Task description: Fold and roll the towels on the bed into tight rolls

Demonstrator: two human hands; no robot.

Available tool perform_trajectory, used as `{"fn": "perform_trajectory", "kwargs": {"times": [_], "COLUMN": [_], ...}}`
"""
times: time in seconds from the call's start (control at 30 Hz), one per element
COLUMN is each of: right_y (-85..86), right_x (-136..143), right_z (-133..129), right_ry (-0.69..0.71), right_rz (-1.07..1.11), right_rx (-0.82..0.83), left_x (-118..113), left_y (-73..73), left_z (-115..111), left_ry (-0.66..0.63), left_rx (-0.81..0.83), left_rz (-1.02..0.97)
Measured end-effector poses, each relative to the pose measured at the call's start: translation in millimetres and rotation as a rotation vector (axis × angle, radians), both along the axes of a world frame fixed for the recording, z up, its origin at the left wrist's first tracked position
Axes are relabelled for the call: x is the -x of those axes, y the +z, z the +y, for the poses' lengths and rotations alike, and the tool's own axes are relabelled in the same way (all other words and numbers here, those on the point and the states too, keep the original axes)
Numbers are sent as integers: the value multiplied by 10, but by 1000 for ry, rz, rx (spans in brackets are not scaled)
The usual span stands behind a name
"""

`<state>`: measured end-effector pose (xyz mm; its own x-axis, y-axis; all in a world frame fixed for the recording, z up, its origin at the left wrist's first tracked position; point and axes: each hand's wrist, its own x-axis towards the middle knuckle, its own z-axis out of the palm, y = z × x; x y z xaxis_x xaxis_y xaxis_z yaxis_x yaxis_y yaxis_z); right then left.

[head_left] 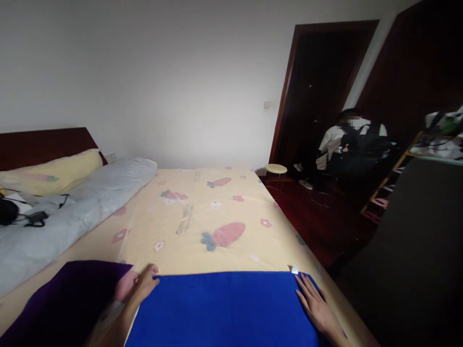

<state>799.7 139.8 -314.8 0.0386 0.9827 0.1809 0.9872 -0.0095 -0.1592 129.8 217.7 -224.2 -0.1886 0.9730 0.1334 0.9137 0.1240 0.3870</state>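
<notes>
A blue cloth (224,308) lies spread flat on the bed near me, with a small white tag (294,270) at its far right corner. My left hand (144,285) is closed, pinching the cloth's far left corner between thumb and fingers. On the right side, my right hand (315,303) rests flat on the cloth just below the tag, fingers stretched out. To the left of my left hand lies a dark purple cloth (68,299), partly cut off by the frame's lower edge.
The bed sheet (195,202) is cream with carrot prints. A grey quilt (90,197), a yellow pillow (65,166) and a black adapter with cable (36,218) are at the left. Beyond the bed are a round stool (276,169), a seated person (327,142) and a shelf (434,149).
</notes>
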Motion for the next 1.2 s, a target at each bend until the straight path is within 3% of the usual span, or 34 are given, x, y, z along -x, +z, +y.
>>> {"fn": "perform_trajectory", "kwargs": {"times": [0.1, 0.2, 0.37, 0.47, 0.53, 0.6, 0.7, 0.77, 0.83, 0.9, 0.97, 1.07, 1.1, 1.2], "right_y": [52, 208, 499, 576, 588, 558, 407, 254, 113, 44, 74, 224, 260, 224], "right_x": [151, 696, 2167, 2638, 2564, 2188, 1256, 602, 101, -145, -108, 401, 658, 1543], "right_z": [21, 59, 105, 122, 137, 142, 105, 60, 27, 18, 19, -37, -81, -259], "right_ry": [-64, -117, 302, 451, 470, 413, 194, 6, -162, -246, -315, -399, -378, -90], "right_rz": [-45, -24, 195, 268, 269, 243, 175, 137, 143, 136, 95, 26, 21, 90], "right_rx": [-86, -181, -46, 87, 144, 148, 80, 38, 80, 131, 114, -60, -123, -171], "left_x": [-173, -729, -1906, -2122, -1928, -1526, -817, -459, -264, -219, -293, -621, -794, -1478], "left_y": [55, 32, -243, -403, -439, -426, -382, -359, -324, -258, -160, -35, -26, -169], "left_z": [-126, -273, -462, -489, -465, -428, -391, -383, -371, -347, -329, -393, -452, -720], "left_ry": [94, 69, -328, -539, -503, -353, -102, -9, 29, 25, 27, 68, 51, -132], "left_rx": [-18, -109, -110, -54, 2, 66, 140, 192, 242, 301, 351, 268, 203, 59], "left_rz": [188, 348, 253, 206, 204, 240, 337, 375, 383, 383, 413, 492, 495, 385]}}
